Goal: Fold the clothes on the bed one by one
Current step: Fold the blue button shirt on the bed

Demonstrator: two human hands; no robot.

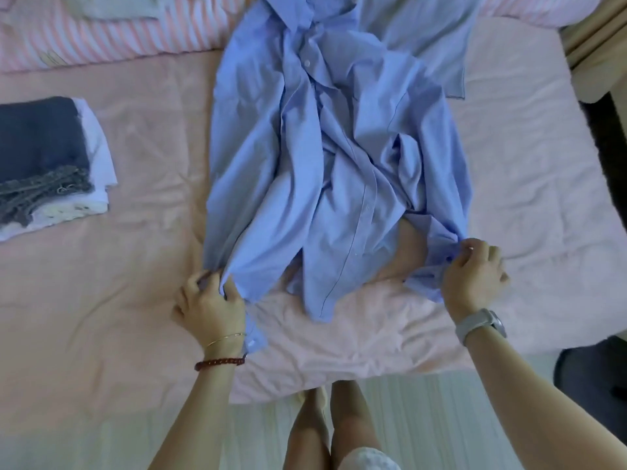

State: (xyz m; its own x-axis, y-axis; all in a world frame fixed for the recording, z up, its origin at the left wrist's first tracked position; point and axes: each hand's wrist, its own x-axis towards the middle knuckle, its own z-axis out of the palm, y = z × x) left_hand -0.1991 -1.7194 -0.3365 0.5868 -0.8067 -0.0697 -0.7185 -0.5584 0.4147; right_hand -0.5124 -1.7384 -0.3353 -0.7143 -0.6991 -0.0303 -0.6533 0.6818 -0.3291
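A light blue button-up shirt [325,137] lies rumpled and front side up on the pink bed sheet [135,273], collar toward the far end, hem toward me. My left hand [210,300] grips the shirt's near left hem corner, fingers curled into the cloth. At the near right hem corner my right hand [473,274] pinches the bunched fabric. A bit of sheet shows between the two front panels near the hem. One cuff hangs beside my left wrist.
A stack of folded clothes [47,164], dark grey on top, sits at the left of the bed. Pink striped bedding [129,32] and pale folded items lie at the far end. The bed's near edge [373,371] meets a light floor; a dark object stands right.
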